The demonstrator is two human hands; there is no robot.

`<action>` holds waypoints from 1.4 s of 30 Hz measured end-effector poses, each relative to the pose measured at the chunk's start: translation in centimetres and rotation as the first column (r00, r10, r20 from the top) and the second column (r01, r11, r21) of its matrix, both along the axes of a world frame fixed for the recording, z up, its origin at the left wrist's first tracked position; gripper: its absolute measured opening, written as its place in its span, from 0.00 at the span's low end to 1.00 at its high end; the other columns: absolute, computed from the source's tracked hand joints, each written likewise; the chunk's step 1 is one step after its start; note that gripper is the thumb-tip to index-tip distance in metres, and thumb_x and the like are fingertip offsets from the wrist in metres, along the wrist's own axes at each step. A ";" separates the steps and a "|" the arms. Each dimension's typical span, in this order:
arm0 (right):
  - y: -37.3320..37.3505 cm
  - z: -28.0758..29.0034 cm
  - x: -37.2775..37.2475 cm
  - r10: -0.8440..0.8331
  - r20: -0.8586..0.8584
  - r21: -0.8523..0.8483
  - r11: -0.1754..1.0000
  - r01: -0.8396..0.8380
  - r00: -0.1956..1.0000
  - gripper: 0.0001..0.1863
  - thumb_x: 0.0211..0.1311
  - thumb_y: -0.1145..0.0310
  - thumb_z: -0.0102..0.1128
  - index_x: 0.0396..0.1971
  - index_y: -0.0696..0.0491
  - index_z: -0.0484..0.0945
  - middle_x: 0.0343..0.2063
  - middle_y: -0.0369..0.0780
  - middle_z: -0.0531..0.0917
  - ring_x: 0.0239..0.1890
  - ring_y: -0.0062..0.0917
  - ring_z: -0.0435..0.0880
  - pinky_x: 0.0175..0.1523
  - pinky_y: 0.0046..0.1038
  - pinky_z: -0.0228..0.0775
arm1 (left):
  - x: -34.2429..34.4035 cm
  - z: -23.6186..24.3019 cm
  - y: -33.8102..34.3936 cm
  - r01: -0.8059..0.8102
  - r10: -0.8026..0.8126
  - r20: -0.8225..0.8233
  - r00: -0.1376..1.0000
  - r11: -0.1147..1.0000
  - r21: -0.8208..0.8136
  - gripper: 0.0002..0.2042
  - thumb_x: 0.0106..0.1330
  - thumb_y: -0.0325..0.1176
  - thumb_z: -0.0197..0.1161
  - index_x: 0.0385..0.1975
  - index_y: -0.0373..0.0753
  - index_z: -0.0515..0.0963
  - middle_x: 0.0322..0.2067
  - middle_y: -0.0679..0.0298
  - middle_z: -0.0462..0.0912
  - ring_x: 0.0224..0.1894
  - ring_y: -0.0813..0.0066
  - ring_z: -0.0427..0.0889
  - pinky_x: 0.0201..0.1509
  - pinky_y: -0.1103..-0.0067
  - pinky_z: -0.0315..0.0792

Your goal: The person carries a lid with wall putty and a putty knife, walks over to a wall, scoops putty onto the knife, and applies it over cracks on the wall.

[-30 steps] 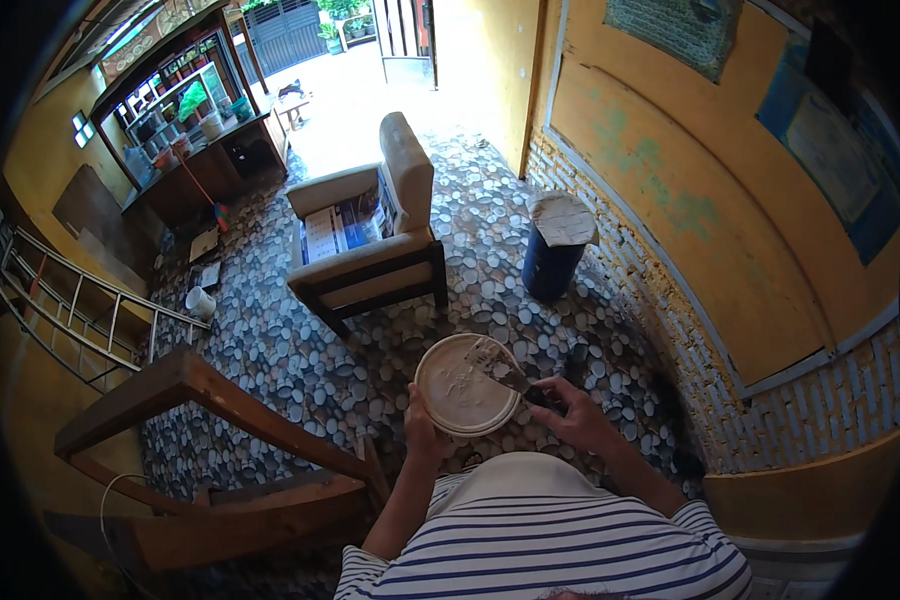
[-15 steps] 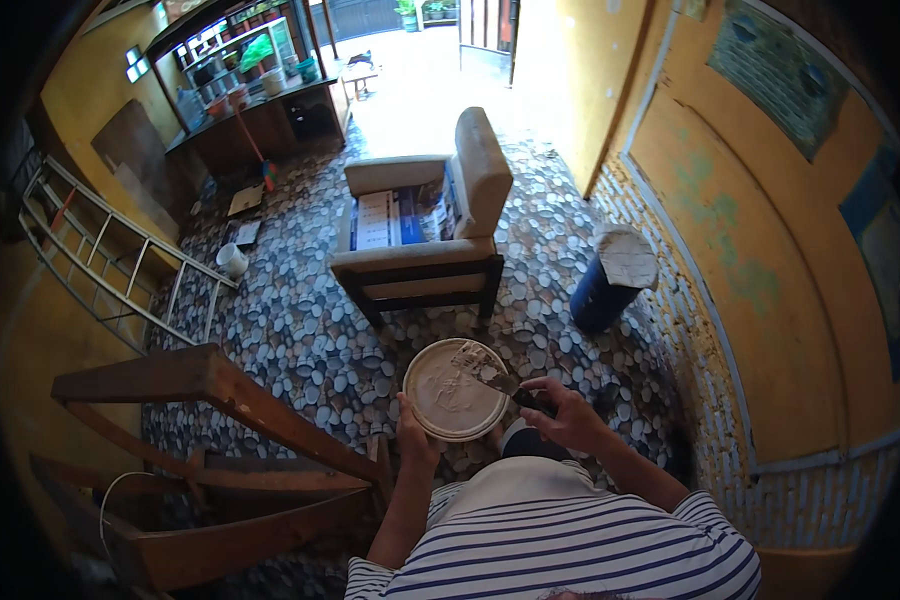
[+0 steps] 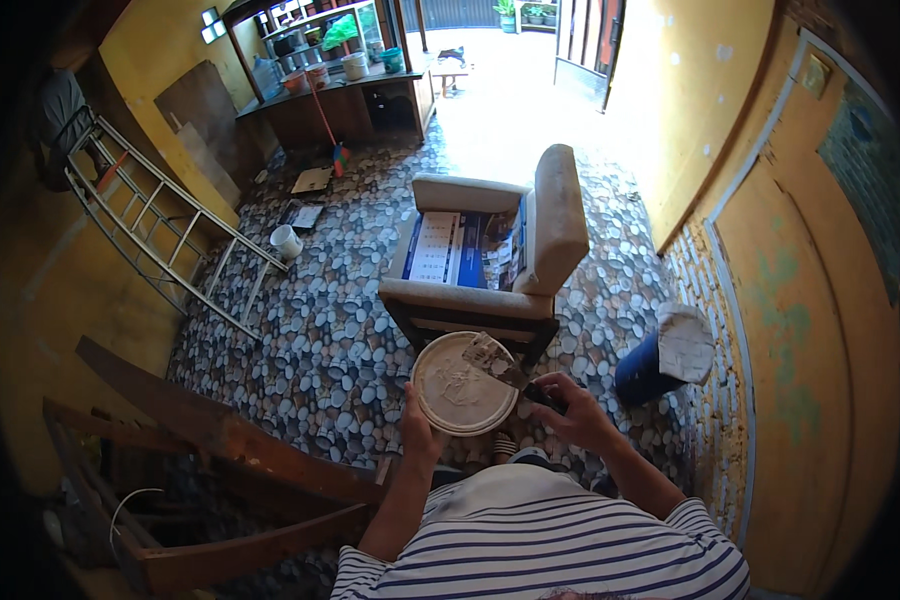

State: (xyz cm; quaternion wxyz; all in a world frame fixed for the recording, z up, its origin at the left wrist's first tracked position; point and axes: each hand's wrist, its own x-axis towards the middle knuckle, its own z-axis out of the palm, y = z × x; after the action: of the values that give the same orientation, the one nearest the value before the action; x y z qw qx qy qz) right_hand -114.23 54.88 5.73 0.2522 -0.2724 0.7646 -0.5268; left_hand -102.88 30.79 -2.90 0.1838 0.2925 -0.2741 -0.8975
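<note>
In the head view, the left hand grips the near-left rim of a round lid smeared with pale paste, held before the striped shirt. The right hand is closed around the handle of a scraper, whose paste-caked blade lies over the lid's right part. Beyond stands an armchair; a blue drum stands to the right, a ladder leans at left.

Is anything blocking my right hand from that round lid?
Nothing visible is: the right hand holds a scraper over the round lid, which the left hand grips at its left side.
</note>
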 end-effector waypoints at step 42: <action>-55.6 -1.9 -23.1 0.240 0.083 0.048 0.968 -0.245 0.967 0.18 0.64 0.68 0.65 0.51 0.55 0.73 0.31 0.38 0.85 0.29 0.15 0.78 0.33 0.20 0.70 | -19.2 -1.9 -50.2 -0.221 0.221 0.001 0.975 0.974 -0.045 0.30 0.78 0.54 0.41 0.65 0.33 0.64 0.60 0.53 0.74 0.62 0.63 0.75 0.65 0.69 0.70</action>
State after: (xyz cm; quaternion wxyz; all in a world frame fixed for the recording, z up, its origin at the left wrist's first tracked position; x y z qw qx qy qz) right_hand -137.31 -0.76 3.84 0.3515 -0.3363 0.7303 -0.4796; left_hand -122.05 -19.44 -4.82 0.2883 0.3197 -0.2604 -0.8642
